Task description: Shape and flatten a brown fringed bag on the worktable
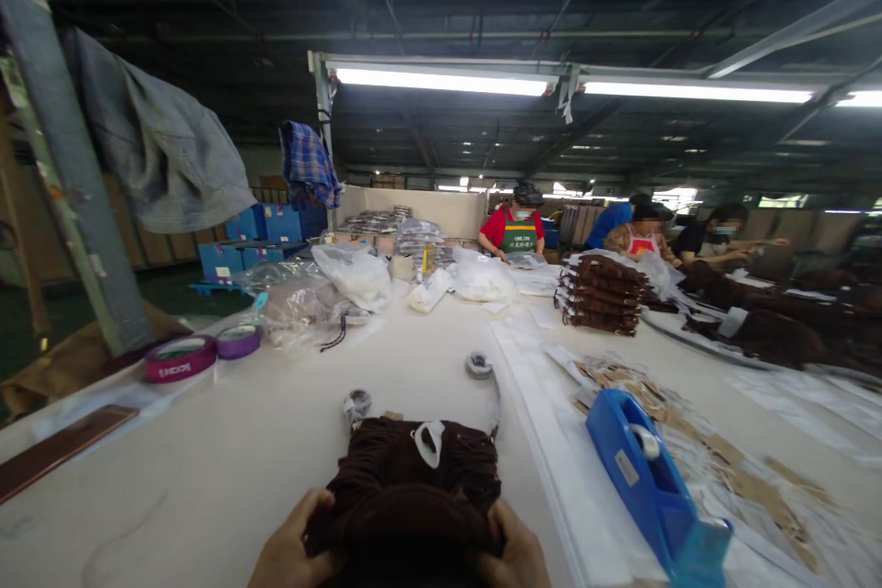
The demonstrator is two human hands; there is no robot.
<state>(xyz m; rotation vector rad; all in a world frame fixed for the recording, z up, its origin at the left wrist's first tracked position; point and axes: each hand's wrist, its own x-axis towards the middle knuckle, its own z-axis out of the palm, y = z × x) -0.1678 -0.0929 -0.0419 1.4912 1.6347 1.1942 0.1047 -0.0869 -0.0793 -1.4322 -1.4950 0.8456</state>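
A dark brown fringed bag [413,514] lies at the front of the white table. My left hand [299,542] grips its left edge, and my right hand [514,547] grips the right edge, with fingers curled under the brown material and partly hidden. On the bag's far part rests a loop of white wrapping [430,444]. Two coiled ends wrapped in pale film, a left coil [356,403] and a right coil [478,365], stretch out beyond it on the tabletop.
To the right stand a blue tape dispenser [654,482], scattered brown tags [730,455] and a stack of brown bags [599,294]. Tape rolls [180,359] and a phone-like flat object [65,450] lie left. Clear plastic bags [351,276] are behind. Co-workers [514,230] work across the table.
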